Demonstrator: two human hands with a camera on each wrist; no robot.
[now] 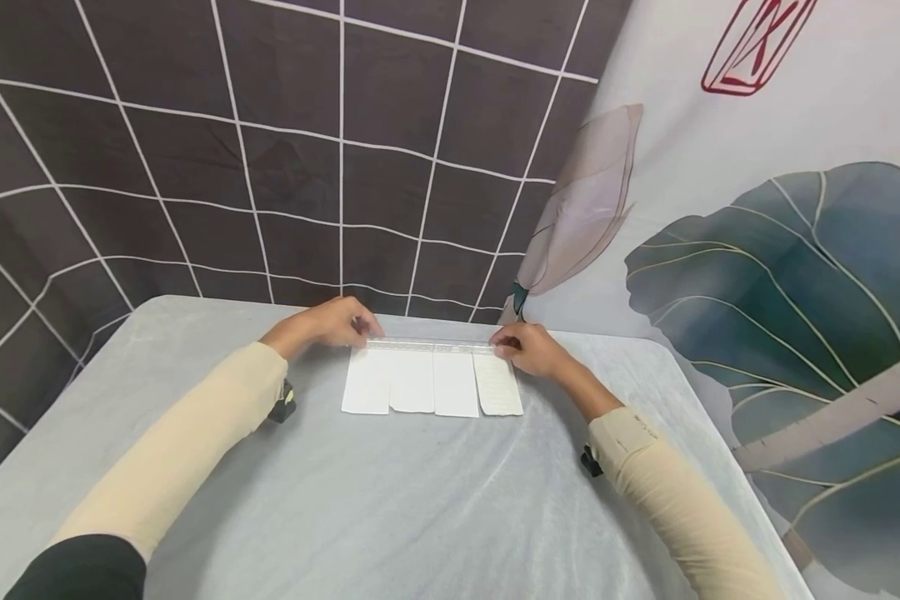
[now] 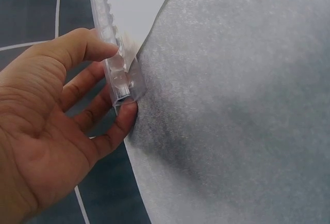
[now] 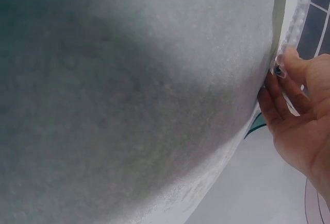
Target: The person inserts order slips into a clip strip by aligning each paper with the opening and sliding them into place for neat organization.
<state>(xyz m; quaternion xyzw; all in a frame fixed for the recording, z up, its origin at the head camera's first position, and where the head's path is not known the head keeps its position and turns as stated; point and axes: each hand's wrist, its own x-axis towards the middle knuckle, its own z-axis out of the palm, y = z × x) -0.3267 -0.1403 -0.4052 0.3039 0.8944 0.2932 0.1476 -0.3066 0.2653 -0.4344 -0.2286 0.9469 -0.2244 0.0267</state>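
Observation:
A long clear plastic strip (image 1: 431, 345) with a row of rounded bumps lies along the top edges of several white paper slips (image 1: 456, 387) set side by side; the rightmost slip (image 1: 499, 387) looks lined. My left hand (image 1: 337, 322) pinches the strip's left end. In the left wrist view the thumb presses on top of the bumpy plastic (image 2: 119, 77), with fingers behind and below it. At the right end my right hand (image 1: 531, 348) pinches the strip, thumb on the plastic (image 3: 295, 28) and other fingers underneath. The fingertips partly hide both ends.
A pale grey cloth covers the table (image 1: 390, 508), whose far edge runs just beyond the hands. Behind it hangs a dark curtain (image 1: 292, 175) with white grid lines. A white cloth printed with leaves (image 1: 780, 308) hangs at the right.

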